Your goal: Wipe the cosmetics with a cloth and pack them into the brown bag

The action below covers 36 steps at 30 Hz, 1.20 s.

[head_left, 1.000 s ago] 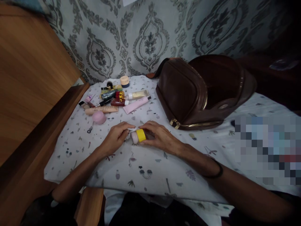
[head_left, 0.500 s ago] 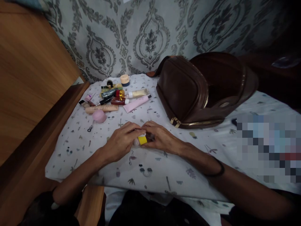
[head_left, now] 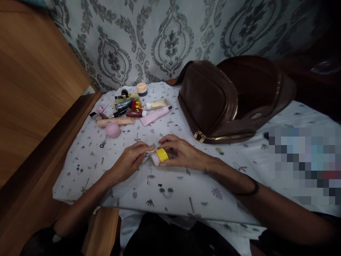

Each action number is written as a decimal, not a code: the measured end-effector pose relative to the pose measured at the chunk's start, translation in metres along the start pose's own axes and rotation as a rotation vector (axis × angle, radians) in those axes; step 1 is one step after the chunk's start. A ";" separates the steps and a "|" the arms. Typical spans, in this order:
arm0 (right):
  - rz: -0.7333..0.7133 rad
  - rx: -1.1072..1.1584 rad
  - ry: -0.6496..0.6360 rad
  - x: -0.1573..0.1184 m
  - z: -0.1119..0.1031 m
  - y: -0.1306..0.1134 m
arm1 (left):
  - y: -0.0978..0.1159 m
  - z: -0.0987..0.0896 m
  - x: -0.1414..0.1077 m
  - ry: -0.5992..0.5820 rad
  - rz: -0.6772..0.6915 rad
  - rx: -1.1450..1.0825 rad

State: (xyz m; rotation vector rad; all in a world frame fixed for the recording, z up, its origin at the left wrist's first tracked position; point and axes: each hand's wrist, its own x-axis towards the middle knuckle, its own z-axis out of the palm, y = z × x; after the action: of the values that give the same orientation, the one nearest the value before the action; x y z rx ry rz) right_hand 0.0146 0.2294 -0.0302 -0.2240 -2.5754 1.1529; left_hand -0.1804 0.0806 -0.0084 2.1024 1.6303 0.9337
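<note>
My right hand [head_left: 182,153] is shut on a small pale pink cosmetic bottle [head_left: 157,157] with a yellow band, its dark far end hidden by my fingers. My left hand [head_left: 128,165] pinches a small white wrapper or film [head_left: 148,153] at the bottle's pink end. I cannot tell exactly what this white piece is. Both hands rest just above the printed white cloth [head_left: 170,193]. Behind them lie several cosmetics, including a pink sponge [head_left: 113,130] and a pink tube [head_left: 155,116].
A brown leather zip pouch [head_left: 210,101] stands open to the right of the cosmetics. A wooden furniture edge [head_left: 53,117] runs along the left. Patterned wallpaper [head_left: 170,42] rises behind. A pixelated blurred patch [head_left: 303,165] covers part of the right side.
My left hand has drawn back to the left from the bottle, pulling the white piece out at its pink end. The bottle's pink end now shows, and my right hand still holds the bottle.
</note>
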 end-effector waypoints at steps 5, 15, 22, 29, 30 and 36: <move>-0.064 0.035 0.017 0.001 0.002 -0.001 | 0.017 -0.002 0.002 0.017 0.083 0.062; 0.012 0.003 0.007 -0.002 0.003 -0.007 | 0.024 -0.003 0.014 -0.047 0.163 0.096; 0.047 0.127 0.009 -0.002 0.004 -0.002 | 0.017 -0.008 -0.013 0.033 0.086 0.076; 0.014 0.178 0.007 -0.001 0.004 -0.001 | 0.020 -0.002 -0.030 0.114 0.156 0.176; 0.006 0.173 0.002 -0.001 0.004 -0.001 | 0.020 -0.002 -0.029 0.117 0.166 0.182; -0.061 0.193 -0.045 -0.001 0.001 -0.001 | 0.016 0.001 -0.022 0.134 0.128 0.162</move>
State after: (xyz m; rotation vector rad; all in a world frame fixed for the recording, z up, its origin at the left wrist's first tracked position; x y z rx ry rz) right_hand 0.0155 0.2280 -0.0305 -0.0761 -2.4691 1.3879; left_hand -0.1707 0.0550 -0.0058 2.3214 1.7047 1.0340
